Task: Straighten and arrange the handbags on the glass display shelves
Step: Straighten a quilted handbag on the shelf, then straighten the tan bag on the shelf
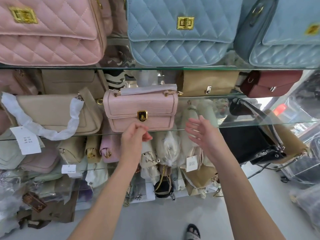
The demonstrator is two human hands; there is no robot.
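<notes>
The small pink bag [141, 110] stands upright at the front edge of the glass shelf [242, 125], beside the beige bag [57, 115]. My left hand [133, 141] is just below it, fingers [146, 135] curled loosely and holding nothing; my right hand [201, 134] is spread wide and empty, clear of everything. The bag sits so near the edge that I think a careless nudge from below could tip it off. Its loose paper wrap [149, 90] on top might also slide away.

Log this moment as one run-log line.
left hand: loosely curled, empty | right hand: open, empty | small pink handbag: upright on glass shelf, released
</notes>
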